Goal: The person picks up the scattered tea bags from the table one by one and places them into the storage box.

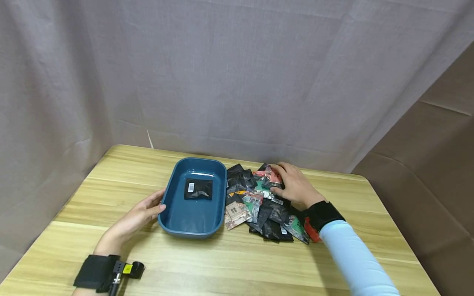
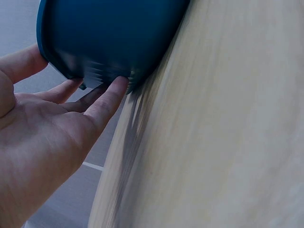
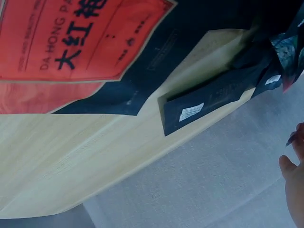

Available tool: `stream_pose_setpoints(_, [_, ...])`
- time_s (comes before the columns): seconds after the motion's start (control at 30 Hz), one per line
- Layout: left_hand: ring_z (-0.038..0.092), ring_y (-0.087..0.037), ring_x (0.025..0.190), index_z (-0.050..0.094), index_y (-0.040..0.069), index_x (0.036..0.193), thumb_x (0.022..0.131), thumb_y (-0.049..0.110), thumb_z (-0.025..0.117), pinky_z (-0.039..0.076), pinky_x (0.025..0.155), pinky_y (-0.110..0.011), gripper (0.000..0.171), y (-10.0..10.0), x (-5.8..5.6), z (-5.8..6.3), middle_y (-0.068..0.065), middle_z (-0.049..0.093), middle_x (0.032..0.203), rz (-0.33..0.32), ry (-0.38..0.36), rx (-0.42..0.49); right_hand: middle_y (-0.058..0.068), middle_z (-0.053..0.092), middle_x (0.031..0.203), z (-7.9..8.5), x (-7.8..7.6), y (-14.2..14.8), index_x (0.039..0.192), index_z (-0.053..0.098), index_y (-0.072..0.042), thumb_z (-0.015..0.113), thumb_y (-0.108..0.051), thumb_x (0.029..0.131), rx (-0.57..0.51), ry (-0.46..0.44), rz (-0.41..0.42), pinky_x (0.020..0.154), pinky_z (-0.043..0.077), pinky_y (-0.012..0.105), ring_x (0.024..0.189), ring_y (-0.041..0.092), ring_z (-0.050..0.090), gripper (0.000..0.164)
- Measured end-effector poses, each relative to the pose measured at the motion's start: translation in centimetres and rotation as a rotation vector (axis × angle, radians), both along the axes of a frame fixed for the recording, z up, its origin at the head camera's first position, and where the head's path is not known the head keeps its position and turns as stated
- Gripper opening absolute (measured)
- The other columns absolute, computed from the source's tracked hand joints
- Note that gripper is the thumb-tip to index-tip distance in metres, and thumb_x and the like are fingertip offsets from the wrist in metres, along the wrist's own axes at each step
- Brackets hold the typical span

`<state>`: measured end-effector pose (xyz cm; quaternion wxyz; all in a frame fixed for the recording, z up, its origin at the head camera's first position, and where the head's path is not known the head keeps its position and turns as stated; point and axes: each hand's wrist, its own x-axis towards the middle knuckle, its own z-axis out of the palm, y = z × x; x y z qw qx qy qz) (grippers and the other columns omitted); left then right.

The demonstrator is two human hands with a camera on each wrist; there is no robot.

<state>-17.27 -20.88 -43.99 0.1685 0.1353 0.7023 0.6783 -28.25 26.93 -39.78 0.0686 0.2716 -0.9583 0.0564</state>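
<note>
In the head view a deep blue plastic tray (image 1: 192, 222) stands on the table, with one black packet (image 1: 198, 189) lying inside it. My left hand (image 1: 142, 209) holds the tray's left side: the thumb is at the rim, and the left wrist view shows the fingers (image 2: 107, 102) against the outer wall. To the right of the tray lies a pile of small tea packets (image 1: 274, 211), black, red, green and beige. Over the pile's far right part, my right hand (image 1: 294, 183) touches a red packet (image 1: 275, 176), thumb and fingers spread apart.
A large red packet (image 3: 85, 42) marked "DA HONG PAO" and a black packet (image 3: 199, 107) with a white label fill much of the right wrist view. The wooden table (image 1: 177, 267) ends at a grey cloth (image 1: 222, 82) behind the tray and pile.
</note>
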Motion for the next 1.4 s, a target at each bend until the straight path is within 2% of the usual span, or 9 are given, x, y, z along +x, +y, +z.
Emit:
stream_pose_setpoints(0.2, [0.012, -0.043, 0.145, 0.007, -0.008, 0.155, 0.104, 0.013, 0.047, 0.018, 0.114, -0.053, 0.068, -0.1, -0.1, 0.0, -0.031, 0.006, 0.160, -0.001, 0.002, -0.003, 0.018, 0.044, 0.144, 0.4, 0.3, -1.6, 0.149, 0.042, -0.008, 0.070, -0.046, 0.089, -0.031, 0.007, 0.003, 0.111, 0.030, 0.054, 0.133, 0.038, 0.040, 0.077])
stream_pose_setpoints(0.37, [0.012, -0.044, 0.145, 0.007, -0.008, 0.155, 0.104, 0.013, 0.048, 0.019, 0.114, -0.052, 0.068, -0.1, -0.1, -0.2, -0.032, 0.007, 0.160, 0.002, 0.003, -0.009, 0.015, 0.043, 0.146, 0.8, 0.4, -4.5, 0.151, 0.040, -0.012, 0.067, -0.050, 0.091, -0.077, -0.004, 0.030, 0.112, 0.030, 0.053, 0.134, 0.035, 0.039, 0.075])
stream_pose_setpoints(0.67, [0.010, -0.045, 0.145, 0.007, -0.009, 0.154, 0.104, 0.013, 0.047, 0.015, 0.115, -0.058, 0.068, 0.1, -0.1, -0.3, -0.033, 0.005, 0.159, -0.004, 0.004, -0.004, 0.009, 0.040, 0.150, 1.1, 0.2, -10.6, 0.153, 0.037, -0.019, 0.063, -0.054, 0.092, -0.133, -0.005, 0.096, 0.113, 0.029, 0.050, 0.137, 0.031, 0.037, 0.075])
stream_pose_setpoints(1.0, [0.009, -0.045, 0.146, 0.010, -0.007, 0.155, 0.104, 0.015, 0.048, 0.014, 0.115, -0.059, 0.068, 0.1, 0.1, -0.2, -0.031, 0.007, 0.160, 0.007, 0.006, -0.013, 0.007, 0.040, 0.151, 0.9, 0.4, -16.6, 0.153, 0.037, -0.020, 0.061, -0.059, 0.091, -0.093, -0.015, 0.179, 0.115, 0.028, 0.045, 0.138, 0.027, 0.037, 0.077])
stream_pose_setpoints(1.23, [0.009, -0.045, 0.146, 0.011, -0.007, 0.155, 0.104, 0.016, 0.049, 0.015, 0.115, -0.060, 0.068, 0.1, 0.2, -0.2, -0.031, 0.007, 0.160, 0.015, 0.004, -0.018, 0.012, 0.040, 0.152, 0.6, 0.5, -18.5, 0.152, 0.038, -0.018, 0.062, -0.058, 0.091, -0.110, -0.039, 0.206, 0.115, 0.028, 0.049, 0.139, 0.032, 0.037, 0.077])
stream_pose_setpoints(1.4, [0.011, -0.045, 0.146, 0.011, -0.007, 0.155, 0.104, 0.015, 0.048, 0.015, 0.114, -0.061, 0.067, 0.2, 0.2, -0.2, -0.031, 0.008, 0.160, 0.023, 0.002, -0.024, 0.010, 0.038, 0.154, 0.3, 0.5, -18.9, 0.153, 0.036, -0.020, 0.060, -0.060, 0.092, -0.110, -0.067, 0.198, 0.117, 0.025, 0.047, 0.141, 0.030, 0.034, 0.077])
